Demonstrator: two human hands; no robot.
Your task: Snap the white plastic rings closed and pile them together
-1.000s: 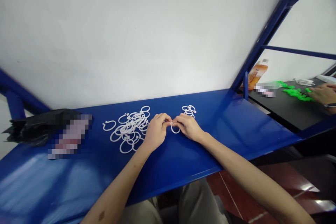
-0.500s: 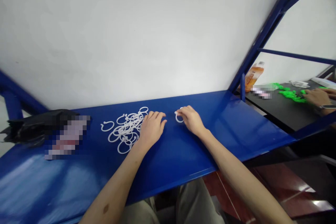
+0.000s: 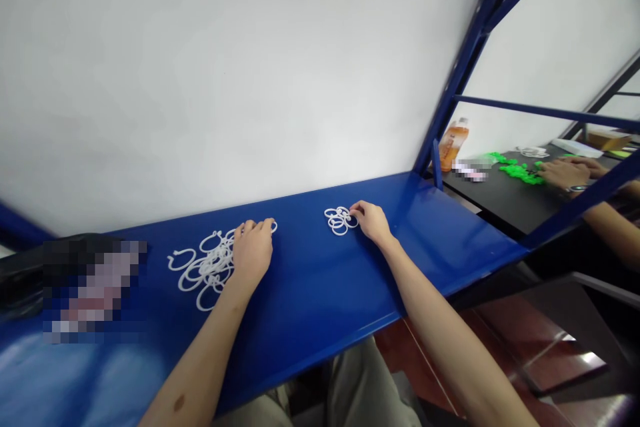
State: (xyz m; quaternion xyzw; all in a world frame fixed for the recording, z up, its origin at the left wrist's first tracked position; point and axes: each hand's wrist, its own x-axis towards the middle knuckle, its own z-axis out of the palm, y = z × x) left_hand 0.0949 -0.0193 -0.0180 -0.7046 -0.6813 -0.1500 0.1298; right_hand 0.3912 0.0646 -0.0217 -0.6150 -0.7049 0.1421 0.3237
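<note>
A loose pile of white plastic rings (image 3: 203, 268) lies on the blue shelf (image 3: 320, 287) at the left. My left hand (image 3: 253, 250) rests on the pile's right edge, fingers stretched flat over the rings, gripping nothing that I can see. A small cluster of white rings (image 3: 340, 220) lies further right. My right hand (image 3: 371, 220) sits just right of it, its loosely bent fingertips touching the cluster's edge.
A white wall rises behind the shelf. A black bag (image 3: 30, 273) with a blurred patch lies at the far left. Blue frame posts (image 3: 450, 93) stand at the right. Beyond them is a black table (image 3: 500, 200) with an orange bottle (image 3: 454, 141), green pieces (image 3: 520, 172) and another person's hand (image 3: 565, 172).
My hands, together on one ring a second ago, have parted. The right hand carried the ring to the small cluster. The left hand moved onto the big pile. The camera swung right.
</note>
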